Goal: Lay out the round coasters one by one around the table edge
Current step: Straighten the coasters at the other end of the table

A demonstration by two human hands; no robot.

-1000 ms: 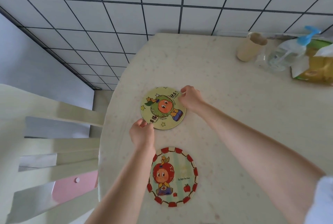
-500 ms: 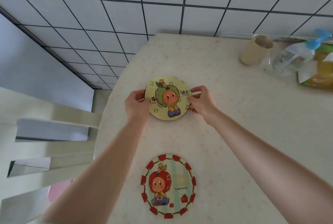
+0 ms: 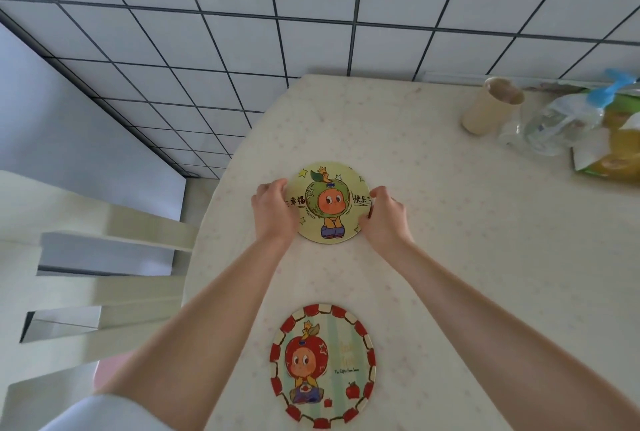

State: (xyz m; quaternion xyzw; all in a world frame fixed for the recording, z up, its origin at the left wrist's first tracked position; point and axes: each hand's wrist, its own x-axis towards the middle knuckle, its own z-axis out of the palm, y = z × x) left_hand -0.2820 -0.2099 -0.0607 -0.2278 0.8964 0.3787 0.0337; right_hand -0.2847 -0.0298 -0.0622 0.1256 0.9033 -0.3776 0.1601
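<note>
Both hands were stretched out over the cream, speckled bench (image 3: pixel 450 257), one on each side of the green coaster (image 3: pixel 329 202). This round, yellow-green disc, printed with a cartoon figure in a green fruit hood, lay near the bench's curved left edge, its picture upright toward the camera. The left hand (image 3: pixel 272 212) gripped the coaster's left rim, the fingers curled over the edge and covering part of the printed lettering there. The right hand (image 3: pixel 382 217) gripped the opposite rim, thumb and fingers closed on the edge beside the lettering on that side. The coaster thus sat directly between the two hands, pinched at both sides; whether it rested flat on the bench or was held just clear of it could not be told.

Nearer the camera, between the two forearms, the red coaster (image 3: pixel 323 366) lay flat on the bench by itself, touched by neither hand. It had a red-and-white blocked border and an apple-headed figure, and it sat well apart from the green one, along the same left side of the bench.

At the far right of the bench stood a beige cup (image 3: pixel 491 106), with a clear spray bottle (image 3: pixel 568 119) with a blue trigger just beside it. A pale slatted chair (image 3: pixel 104 257) stood at the left of the bench.
</note>
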